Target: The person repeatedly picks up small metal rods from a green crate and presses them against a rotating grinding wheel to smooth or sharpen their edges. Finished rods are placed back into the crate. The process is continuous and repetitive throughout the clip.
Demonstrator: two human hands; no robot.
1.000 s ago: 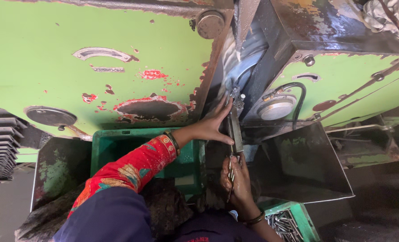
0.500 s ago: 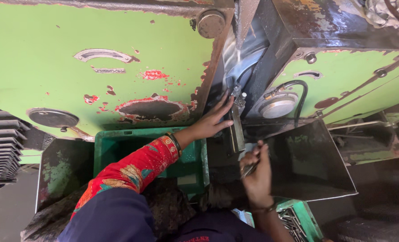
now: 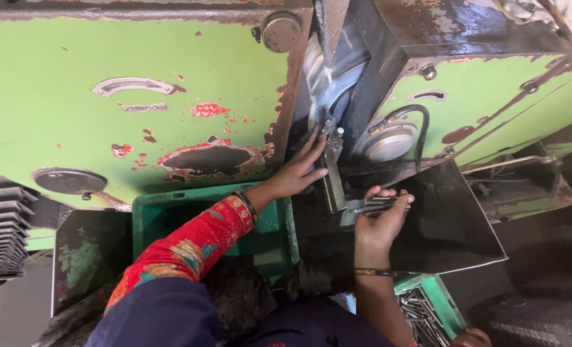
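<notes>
While the left hand [image 3: 299,172] touches the press, metal rods [image 3: 382,205] lie in the right hand [image 3: 377,222].

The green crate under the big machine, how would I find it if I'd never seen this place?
Start at the big green machine with chipped paint. Below its rusty oval patch sits the green plastic crate, open on top, under the left hand's red patterned sleeve. A second green crate lies lower right, but that one holds metal rods; this one shows a bare inside.

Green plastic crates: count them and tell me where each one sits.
2. One green crate sits below the left hand; another crate, holding metal rods, sits below the right hand. Others may be hidden.
</notes>
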